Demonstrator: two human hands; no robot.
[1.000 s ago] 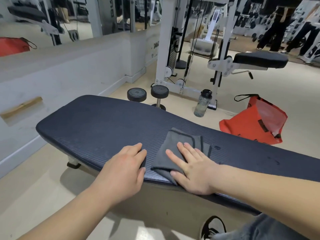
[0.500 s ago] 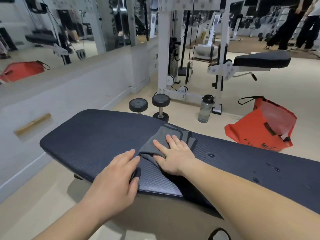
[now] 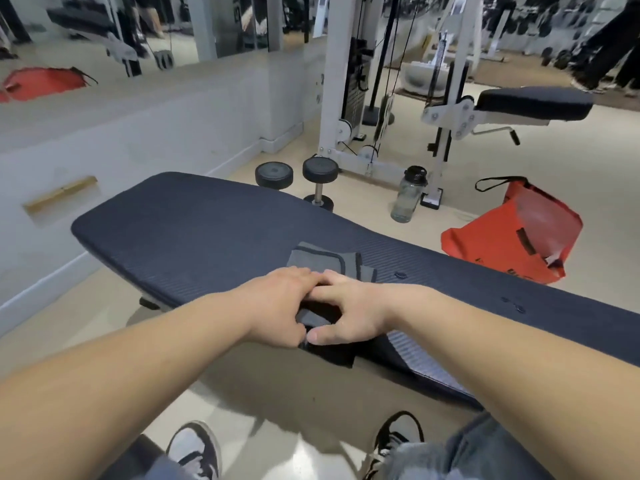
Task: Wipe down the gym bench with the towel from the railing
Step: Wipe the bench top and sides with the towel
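The dark navy padded gym bench (image 3: 194, 230) runs across the view from left to lower right. The grey towel (image 3: 322, 261) lies folded on its middle, and one end hangs over the near edge. My left hand (image 3: 277, 303) and my right hand (image 3: 349, 306) meet on the near part of the towel, with the fingers touching. Both curl onto the cloth; my right thumb pinches a fold at the bench's edge. A few water drops (image 3: 401, 274) sit on the pad right of the towel.
Behind the bench stand two dumbbells (image 3: 318, 181), a water bottle (image 3: 408, 195), a red bag (image 3: 519, 244) and a white cable machine (image 3: 346, 98) with a padded seat (image 3: 533, 103). A low white wall with a mirror runs along the left. People (image 3: 609, 46) walk at the far right.
My left hand has moved right from the bare pad onto the towel. My right hand has drawn back toward the near edge, pulling part of the towel over it.
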